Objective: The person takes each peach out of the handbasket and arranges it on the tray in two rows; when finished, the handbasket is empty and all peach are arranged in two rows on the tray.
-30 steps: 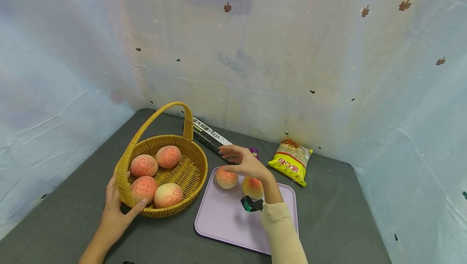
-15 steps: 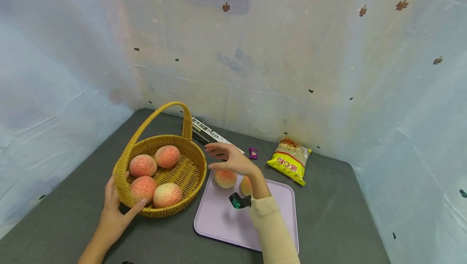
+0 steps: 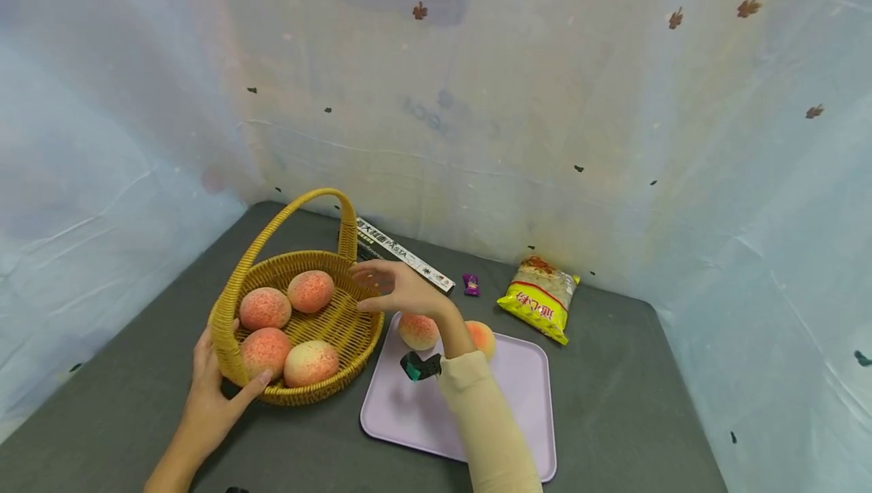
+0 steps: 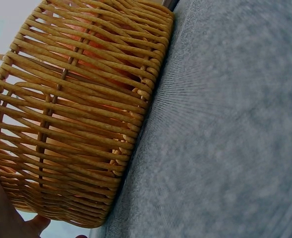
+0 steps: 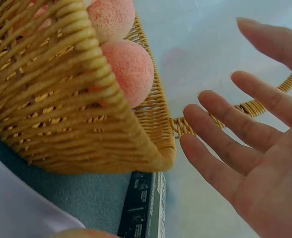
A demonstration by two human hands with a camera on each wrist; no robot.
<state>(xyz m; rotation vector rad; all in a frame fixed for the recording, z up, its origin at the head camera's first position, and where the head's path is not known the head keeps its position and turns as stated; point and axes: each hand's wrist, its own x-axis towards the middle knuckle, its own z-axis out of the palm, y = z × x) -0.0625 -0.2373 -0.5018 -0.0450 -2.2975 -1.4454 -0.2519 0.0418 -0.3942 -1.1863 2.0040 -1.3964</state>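
Note:
A yellow wicker basket with a tall arched handle stands on the left of the table, with several peaches inside. My left hand grips its near-left side, thumb over the rim and fingers around the outside by the handle's base. The left wrist view shows the woven wall close up. My right hand is held above the basket's right rim, fingers spread and apart, nothing in them; in the right wrist view the palm faces the basket. Beneath that arm, two peaches lie on a lilac tray.
Behind the basket and tray lies a long black-and-white pasta box. A small purple wrapped packet sits right of it, then a yellow food bag. A pale sheet hangs behind the dark grey table.
My right hand has moved left, from above the tray to the basket's right rim, staying without a thing in it. The left hand keeps its hold on the basket.

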